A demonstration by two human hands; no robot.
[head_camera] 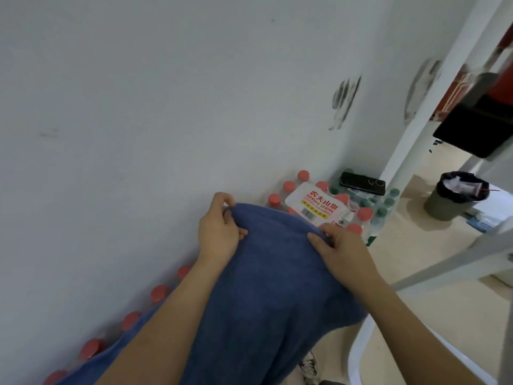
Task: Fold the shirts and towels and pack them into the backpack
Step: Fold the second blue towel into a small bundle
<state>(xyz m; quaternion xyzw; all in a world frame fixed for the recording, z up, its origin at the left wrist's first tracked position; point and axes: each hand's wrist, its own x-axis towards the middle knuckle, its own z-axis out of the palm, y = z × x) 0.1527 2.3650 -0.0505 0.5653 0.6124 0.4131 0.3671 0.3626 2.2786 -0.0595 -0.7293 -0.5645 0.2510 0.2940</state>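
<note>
Head view: I see wall (138,107) tight on left, bottles (313,207) against it ahead, white post (410,134) close on right. Open floor (433,245) beyond post, toward bin (455,195). Towel (272,287) held up mid-frame, hanging between forearms. Left hand (219,232) fingers (223,200) pinch its top left corner; right hand (344,254) fingers (319,240) curl, pinching top right corner.

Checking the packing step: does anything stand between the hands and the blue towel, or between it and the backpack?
Nothing: the left hand and right hand pinch the top edge of the towel. No backpack is in view, so that path cannot be judged.
</note>
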